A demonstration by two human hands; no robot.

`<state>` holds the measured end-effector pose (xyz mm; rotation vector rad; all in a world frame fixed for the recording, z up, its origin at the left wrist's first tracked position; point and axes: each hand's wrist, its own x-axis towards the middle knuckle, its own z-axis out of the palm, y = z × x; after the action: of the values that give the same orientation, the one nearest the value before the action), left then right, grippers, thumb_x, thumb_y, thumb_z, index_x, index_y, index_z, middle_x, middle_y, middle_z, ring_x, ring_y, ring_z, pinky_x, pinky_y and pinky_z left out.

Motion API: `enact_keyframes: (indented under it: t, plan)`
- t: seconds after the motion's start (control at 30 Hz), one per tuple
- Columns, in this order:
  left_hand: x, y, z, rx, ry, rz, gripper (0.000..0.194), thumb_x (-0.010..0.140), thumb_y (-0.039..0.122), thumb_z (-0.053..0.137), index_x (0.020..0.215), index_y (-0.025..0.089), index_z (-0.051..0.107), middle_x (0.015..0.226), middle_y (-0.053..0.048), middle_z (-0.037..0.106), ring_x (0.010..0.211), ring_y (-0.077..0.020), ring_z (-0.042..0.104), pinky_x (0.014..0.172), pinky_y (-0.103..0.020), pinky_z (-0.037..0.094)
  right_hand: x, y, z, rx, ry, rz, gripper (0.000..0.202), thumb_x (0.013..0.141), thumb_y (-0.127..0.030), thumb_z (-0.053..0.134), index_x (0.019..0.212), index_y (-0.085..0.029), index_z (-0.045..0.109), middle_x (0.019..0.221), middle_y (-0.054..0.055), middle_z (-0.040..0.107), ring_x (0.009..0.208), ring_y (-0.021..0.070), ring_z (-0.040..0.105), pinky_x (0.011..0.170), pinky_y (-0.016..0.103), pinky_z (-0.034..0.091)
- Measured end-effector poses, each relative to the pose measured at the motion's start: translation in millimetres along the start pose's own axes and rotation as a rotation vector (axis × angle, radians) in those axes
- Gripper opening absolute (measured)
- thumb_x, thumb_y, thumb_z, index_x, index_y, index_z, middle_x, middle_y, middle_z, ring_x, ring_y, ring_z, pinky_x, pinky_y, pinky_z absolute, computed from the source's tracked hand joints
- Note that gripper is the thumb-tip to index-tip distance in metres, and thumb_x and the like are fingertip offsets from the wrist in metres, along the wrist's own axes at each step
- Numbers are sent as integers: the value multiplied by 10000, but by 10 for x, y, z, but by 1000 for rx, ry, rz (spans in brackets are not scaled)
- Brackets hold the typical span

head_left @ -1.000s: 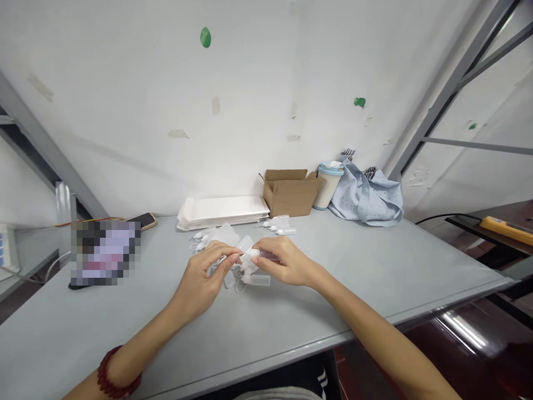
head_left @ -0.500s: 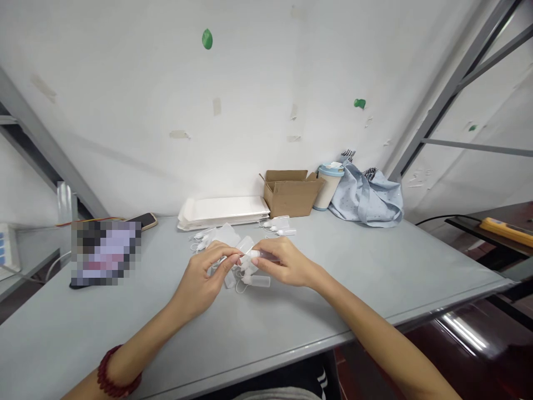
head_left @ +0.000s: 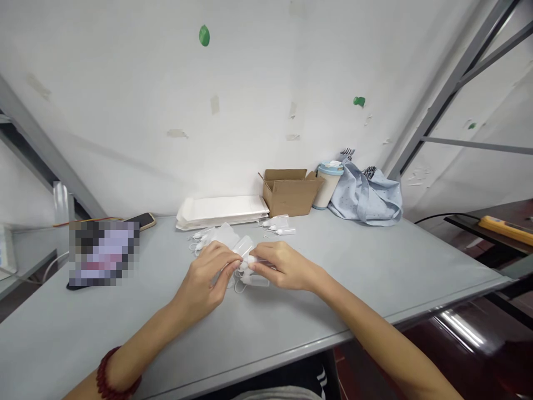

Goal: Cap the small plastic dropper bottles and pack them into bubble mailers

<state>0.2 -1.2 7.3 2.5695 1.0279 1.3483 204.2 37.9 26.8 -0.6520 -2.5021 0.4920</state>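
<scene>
Near the middle of the grey table (head_left: 175,333), my left hand (head_left: 214,272) pinches something too small to make out at the white tip of a small tube. My right hand (head_left: 283,265) is closed around that clear tube with a white cap (head_left: 251,259), its body mostly hidden by the fingers. Both hands' fingertips nearly meet. Beneath and around them lie several clear tubes with white caps and looped cords, one of them a tube (head_left: 259,280) just below my right fingers. More such tubes (head_left: 278,224) rest beyond my right hand.
A white stack of flat packets (head_left: 225,208) lies by the wall, beside an open cardboard box (head_left: 293,195). A lidded cup (head_left: 327,188) and a light blue cloth bag (head_left: 366,197) stand to the right. At the left are a phone (head_left: 146,220) and a blurred-out item (head_left: 102,253).
My right hand has tilted slightly and moved a little left and down, bringing the white cap closer to my left fingertips. The view has shifted slightly.
</scene>
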Motion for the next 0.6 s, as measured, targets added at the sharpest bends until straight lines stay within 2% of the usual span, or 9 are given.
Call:
enact_keyframes:
  t: [0.13, 0.3, 0.5, 0.6]
  plan:
    - [-9, 1, 8, 65, -14, 50, 177, 886, 53, 486, 914, 185, 601, 755, -15, 640, 763, -172, 512, 701, -324, 402, -7, -6, 15, -18, -39, -17, 176, 943, -255, 431, 845, -151, 535, 721, 16, 503, 639, 127, 449, 600, 236, 338]
    - [-17, -4, 15, 129, -55, 31, 165, 899, 85, 459, 885, 187, 589, 752, -23, 642, 761, -179, 521, 706, -337, 403, -1, 21, 51, -42, -23, -39, 187, 944, -260, 426, 831, -155, 532, 705, 14, 492, 616, 127, 436, 585, 237, 335]
    - [-11, -8, -1, 90, -54, -99, 130, 892, 200, 547, 1020, 191, 568, 857, -37, 641, 840, -186, 554, 747, -326, 442, 24, 86, 63, -55, 74, -70, 180, 932, -267, 448, 851, -147, 555, 680, 0, 499, 605, 120, 433, 584, 235, 324]
    - [-2, -23, -11, 71, -55, -144, 101, 894, 214, 547, 990, 199, 576, 878, -32, 644, 852, -182, 557, 755, -318, 445, 26, 119, 58, -83, 77, -62, 185, 936, -276, 446, 871, -147, 563, 690, 6, 515, 621, 125, 445, 587, 237, 320]
